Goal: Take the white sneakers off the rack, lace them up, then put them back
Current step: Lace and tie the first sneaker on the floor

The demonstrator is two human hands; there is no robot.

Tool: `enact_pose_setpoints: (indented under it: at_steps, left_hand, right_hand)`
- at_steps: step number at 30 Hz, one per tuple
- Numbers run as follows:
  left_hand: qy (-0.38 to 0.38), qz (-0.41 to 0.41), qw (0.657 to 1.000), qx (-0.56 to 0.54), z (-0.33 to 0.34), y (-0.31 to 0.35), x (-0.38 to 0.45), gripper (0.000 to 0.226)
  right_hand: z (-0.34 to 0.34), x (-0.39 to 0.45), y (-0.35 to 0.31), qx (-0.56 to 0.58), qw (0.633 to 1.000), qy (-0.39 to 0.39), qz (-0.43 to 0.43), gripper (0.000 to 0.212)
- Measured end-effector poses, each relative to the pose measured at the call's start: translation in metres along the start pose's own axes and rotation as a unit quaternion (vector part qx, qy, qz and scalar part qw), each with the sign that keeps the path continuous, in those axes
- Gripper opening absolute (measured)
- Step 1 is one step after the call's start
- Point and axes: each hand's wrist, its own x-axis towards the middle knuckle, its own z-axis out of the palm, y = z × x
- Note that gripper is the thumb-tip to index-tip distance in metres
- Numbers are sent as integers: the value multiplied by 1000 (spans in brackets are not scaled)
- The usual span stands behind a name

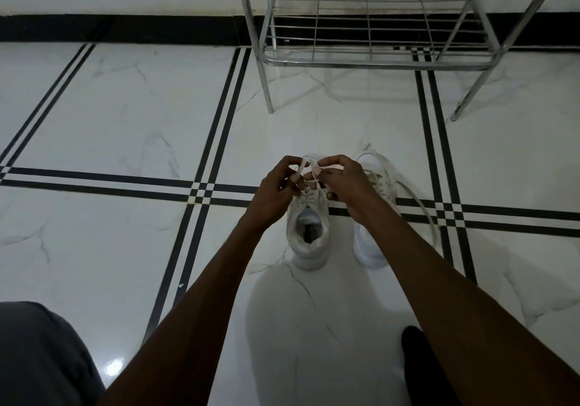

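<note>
Dim, cool light. Glare spot on glossy floor [113,367] lower left. Soft shadows under rack [370,60]. Wide-angle bending at edges. Slight softness overall.

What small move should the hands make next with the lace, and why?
Probably cross the two loops and pull them tight. Both the left hand and the right hand pinch lace loops above the left sneaker, and no finished knot shows. The right sneaker has loose laces.
</note>
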Motion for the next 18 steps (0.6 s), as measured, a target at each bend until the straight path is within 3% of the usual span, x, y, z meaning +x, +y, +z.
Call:
enact_pose_setpoints:
  at_steps: [6,11,14,18]
  left_hand:
    - [12,-7,1000,21,0,2,3,20]
    - [36,-25,998,46,3,-1,3,52]
    - [30,-14,998,55,6,1,0,64]
    - [31,-32,999,-2,7,-4,0,65]
  right_hand:
    - [0,3,4,-47,998,1,-40,18]
    - [-2,-1,9,-82,987,-94,-105,25]
    - [4,-1,9,-47,994,-42,-94,32]
    - [9,-1,7,55,998,-3,-24,18]
